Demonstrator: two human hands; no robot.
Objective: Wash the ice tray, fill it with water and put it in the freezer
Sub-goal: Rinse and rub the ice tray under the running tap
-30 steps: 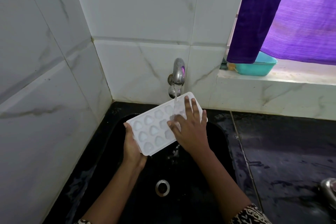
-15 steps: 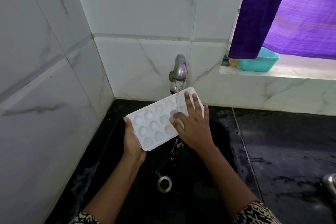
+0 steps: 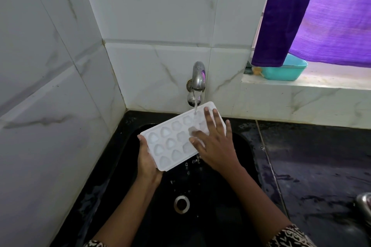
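Note:
A white ice tray (image 3: 170, 142) with rows of rounded cells is held tilted over the black sink (image 3: 245, 146), its far end under the metal tap (image 3: 197, 75). A thin stream of water (image 3: 195, 107) falls onto that far end and drips off the near edge. My left hand (image 3: 147, 163) grips the tray's near left corner from below. My right hand (image 3: 215, 142) lies flat on the tray's right half with fingers spread and straight, covering several cells.
A drain (image 3: 181, 204) sits in the sink bottom below the tray. White marble tiles close in the left and back. A wet black counter (image 3: 321, 166) runs to the right, with a teal tub (image 3: 285, 71) on the window ledge under a purple curtain (image 3: 321, 16). A metal object (image 3: 364, 205) shows at the right edge.
My right hand has slid slightly over the tray's cells, with the thumb now further left. The tray stays under the running water and more drips fall into the sink.

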